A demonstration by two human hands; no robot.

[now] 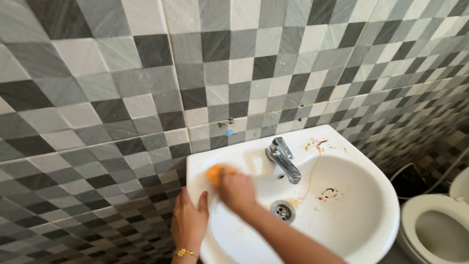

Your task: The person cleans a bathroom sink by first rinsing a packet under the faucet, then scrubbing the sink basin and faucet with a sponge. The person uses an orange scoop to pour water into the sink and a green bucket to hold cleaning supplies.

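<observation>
Fingers of your right hand [238, 189] curl over an orange sponge [215, 172], pressing it against the back left rim of a white sink [371, 195]; motion blur hides whether they pinch it or only bear down. The sponge shows just beyond your knuckles, toward the tiled wall [122, 98]. Your left hand [189, 220], a gold bracelet [185, 253] at the wrist, rests on the sink's left edge just beside the right hand, fingers pressed together and laid flat, thumb raised. A chrome tap [283, 159] stands right of your fingers, the drain [282, 210] below it. Brown stains [328, 193] mark the basin farther right. A toilet [435, 225] sits well apart at the frame's right edge.
</observation>
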